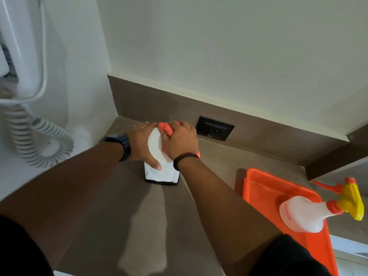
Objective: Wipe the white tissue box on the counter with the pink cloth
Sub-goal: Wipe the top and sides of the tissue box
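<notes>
The white tissue box (159, 172) stands upright on the brown counter (123, 212), near the back left corner. My left hand (142, 142) grips its top and left side, thumb pressed on the front face. My right hand (179, 139) rests on the top of the box, closed around the bunched pink cloth (166, 127), which shows between my two hands. A sliver of the cloth also peeks out by my right wrist. The back of the box is hidden by my hands.
An orange tray (258, 184) lies on the counter at the right, holding a spray bottle (302, 214) with a yellow and orange trigger. A black wall socket (215, 128) sits behind the box. A white wall-mounted dryer with a coiled cord (39, 140) hangs at the left.
</notes>
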The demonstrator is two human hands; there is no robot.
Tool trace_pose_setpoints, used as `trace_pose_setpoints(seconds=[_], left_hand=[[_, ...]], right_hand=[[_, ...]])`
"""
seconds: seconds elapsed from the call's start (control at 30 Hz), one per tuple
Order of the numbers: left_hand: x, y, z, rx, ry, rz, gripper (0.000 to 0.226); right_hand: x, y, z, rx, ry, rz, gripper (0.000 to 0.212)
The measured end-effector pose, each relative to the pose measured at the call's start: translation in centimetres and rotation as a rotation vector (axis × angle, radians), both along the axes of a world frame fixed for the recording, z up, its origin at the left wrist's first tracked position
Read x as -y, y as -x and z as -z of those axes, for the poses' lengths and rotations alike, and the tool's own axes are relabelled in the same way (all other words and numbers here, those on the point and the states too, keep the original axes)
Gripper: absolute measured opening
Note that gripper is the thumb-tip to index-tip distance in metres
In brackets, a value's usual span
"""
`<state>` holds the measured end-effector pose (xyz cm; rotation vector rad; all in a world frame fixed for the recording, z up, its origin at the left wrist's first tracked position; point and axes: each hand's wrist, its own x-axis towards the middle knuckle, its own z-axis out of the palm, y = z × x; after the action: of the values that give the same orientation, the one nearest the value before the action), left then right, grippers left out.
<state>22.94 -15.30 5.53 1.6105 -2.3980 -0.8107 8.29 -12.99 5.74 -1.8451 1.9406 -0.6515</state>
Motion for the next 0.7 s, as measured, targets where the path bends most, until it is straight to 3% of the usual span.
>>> trace_pose_setpoints(seconds=[0.13, 0.33, 0.57, 0.7], left_hand=[[-0.3, -0.1, 0.0, -0.019, -0.031, -0.021, 0.107], [-0.3, 0.4, -0.4, 0.014, -0.031, -0.034, 0.118], [-0.5, 0.7, -0.4, -0.022, -0.032, -0.057, 0.114], [-0.7, 0.5, 0.0, -0.034, -0.012, -0.083, 0.101]], right_hand=[[-0.9, -0.4, 0.0, -0.068, 0.030, -0.071, 0.036], [-2.9, 1.6, 0.8, -0.070, 0.112, -0.173, 0.035], [-0.9, 1.1, 0.2, -0.027, 0.050, -0.019, 0.034], [-0.6, -0.3, -0.1, -0.073, 0.022, -0.030, 0.034]])
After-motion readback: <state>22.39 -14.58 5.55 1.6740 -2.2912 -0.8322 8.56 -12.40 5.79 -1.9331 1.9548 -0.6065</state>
